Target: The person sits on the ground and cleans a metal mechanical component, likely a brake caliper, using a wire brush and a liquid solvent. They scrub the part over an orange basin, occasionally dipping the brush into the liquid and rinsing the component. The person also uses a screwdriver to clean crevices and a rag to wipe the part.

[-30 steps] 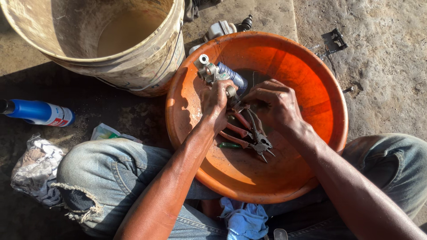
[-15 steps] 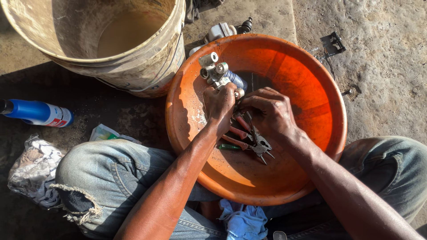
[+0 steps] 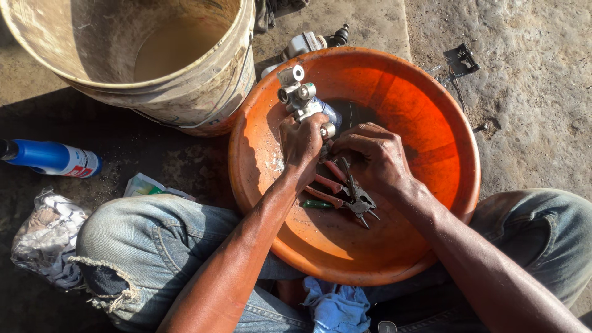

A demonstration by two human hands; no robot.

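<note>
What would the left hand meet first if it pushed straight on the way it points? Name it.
The left hand points up the picture and already grips the grey metal valve part; beyond that comes the orange basin's rim, though depth is unclear.

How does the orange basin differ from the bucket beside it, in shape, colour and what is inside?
The orange basin is wide and shallow; the bucket is deep with tall walls. The basin is bright orange; the bucket is pale and stained. The basin holds pliers and a metal part gripped by the left hand, with the right hand beside it; the bucket holds no tools that show. Both are round, open and on the ground.
</note>
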